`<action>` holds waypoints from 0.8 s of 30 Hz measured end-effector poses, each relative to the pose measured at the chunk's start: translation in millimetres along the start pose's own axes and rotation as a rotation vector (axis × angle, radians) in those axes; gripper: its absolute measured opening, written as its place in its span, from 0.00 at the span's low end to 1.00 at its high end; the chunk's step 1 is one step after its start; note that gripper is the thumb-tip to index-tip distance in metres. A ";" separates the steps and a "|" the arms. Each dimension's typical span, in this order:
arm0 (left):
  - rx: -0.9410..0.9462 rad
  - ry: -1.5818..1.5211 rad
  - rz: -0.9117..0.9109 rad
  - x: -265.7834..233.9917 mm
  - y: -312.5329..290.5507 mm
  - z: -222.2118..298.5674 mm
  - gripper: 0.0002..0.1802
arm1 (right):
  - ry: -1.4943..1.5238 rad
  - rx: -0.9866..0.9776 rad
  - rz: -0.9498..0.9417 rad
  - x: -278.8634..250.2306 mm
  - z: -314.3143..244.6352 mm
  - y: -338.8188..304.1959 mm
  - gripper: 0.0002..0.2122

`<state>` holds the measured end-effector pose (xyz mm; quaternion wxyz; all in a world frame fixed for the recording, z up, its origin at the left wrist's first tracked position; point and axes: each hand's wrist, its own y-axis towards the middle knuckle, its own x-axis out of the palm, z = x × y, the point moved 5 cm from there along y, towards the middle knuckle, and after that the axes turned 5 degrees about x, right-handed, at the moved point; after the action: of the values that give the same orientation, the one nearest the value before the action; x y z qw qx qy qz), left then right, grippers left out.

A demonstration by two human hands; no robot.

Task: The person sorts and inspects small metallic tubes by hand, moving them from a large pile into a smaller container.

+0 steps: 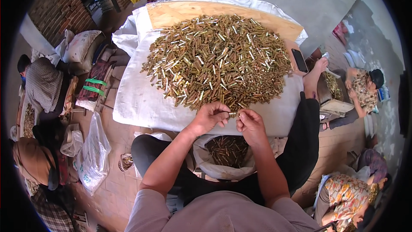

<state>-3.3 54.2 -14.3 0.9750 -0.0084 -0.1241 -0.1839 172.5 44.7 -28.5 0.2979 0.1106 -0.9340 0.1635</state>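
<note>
My left hand (pixel 212 117) and my right hand (pixel 250 124) meet at the near edge of a large pile of small brass-coloured metal pieces (pixel 219 60). Between them is one slim, shiny, brass-coloured metal piece (pixel 232 114), pinched at its left end by my left fingers. The right thumb and fingers are closed at its other end; what they grip there is too small to make out. Just below my hands, between my knees, a white sack (pixel 206 163) stands with its mouth wide, holding darker metal pieces (pixel 227 149) of similar shape.
The pile lies on a white cloth (pixel 133 99) with a wooden board (pixel 171 13) behind it. A phone (pixel 299 60) lies at the right. Clear plastic bags (pixel 94 154) stand on the floor at left. Other people (pixel 43 86) sit working on both sides.
</note>
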 end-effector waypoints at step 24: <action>-0.007 -0.102 0.024 5.8 -4.8 -5.9 0.08 | -0.019 0.043 -0.049 -6.6 14.5 3.6 0.07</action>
<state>1.6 47.4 -18.8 0.9696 -0.0226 -0.1728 -0.1718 169.1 43.4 -44.4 0.2904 0.1413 -0.9300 0.1752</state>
